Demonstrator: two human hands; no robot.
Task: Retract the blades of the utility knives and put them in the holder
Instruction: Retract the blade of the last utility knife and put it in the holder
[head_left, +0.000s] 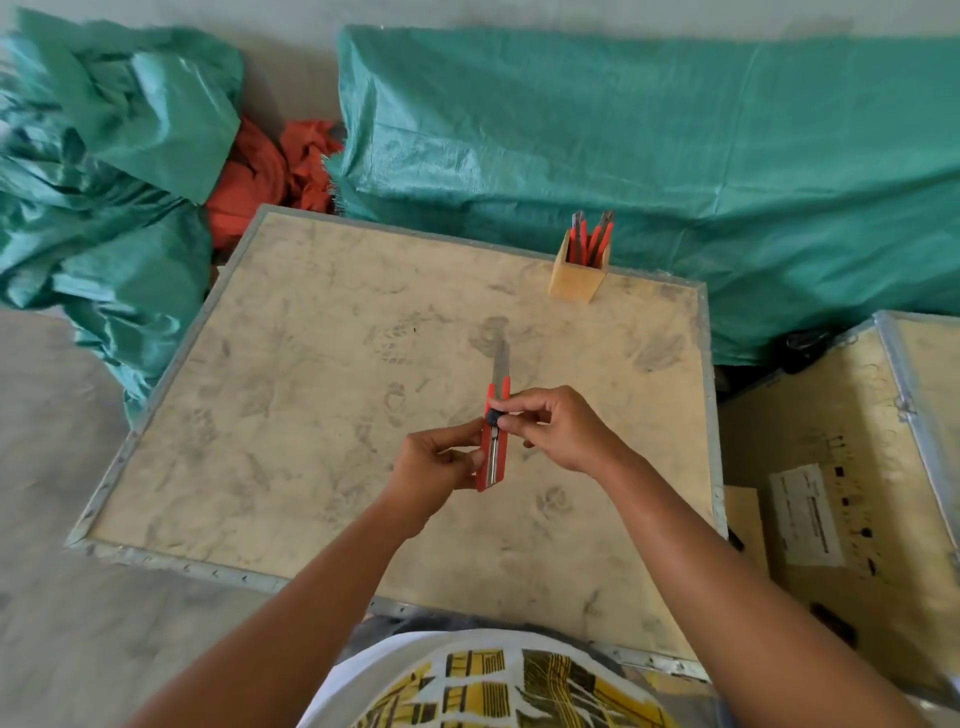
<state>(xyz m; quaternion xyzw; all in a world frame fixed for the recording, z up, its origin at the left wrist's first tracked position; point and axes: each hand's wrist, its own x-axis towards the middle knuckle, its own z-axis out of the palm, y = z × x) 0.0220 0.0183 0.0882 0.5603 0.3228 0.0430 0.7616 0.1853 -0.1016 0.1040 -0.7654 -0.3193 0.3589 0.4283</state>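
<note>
Now I'm steadying the knife (494, 441) over the crate (291, 415) in my closed left hand (441, 467), blade out; right hand (550, 426) is pinching its black wheel, presumably to free it; holder (577, 275) is waiting far right

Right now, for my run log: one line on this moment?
left hand: grips red utility knife | right hand: on black slider | blade: extended | square wooden holder: holds other knives

Bare crate top (311, 415) lies open between the hands and the wooden holder (576, 278) at its far edge; other knives (589, 241) crowd its opening.
</note>
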